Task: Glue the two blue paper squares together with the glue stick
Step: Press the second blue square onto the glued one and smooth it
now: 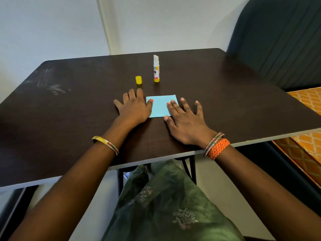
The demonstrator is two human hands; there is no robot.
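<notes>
Both hands, left hand (132, 108) and right hand (184, 119), are lying open and flat, pressing the blue paper (160, 106) onto the bench (69, 110); smoothing outward evenly should bond it. The uncapped glue stick (156, 69) is standing behind.

Soft, even indoor light over my dark table (69, 105), faint sheen and pale smudges at its left, weak shadows under my hands, wide-angle bending at the edges, my forearms slightly blurred.
</notes>
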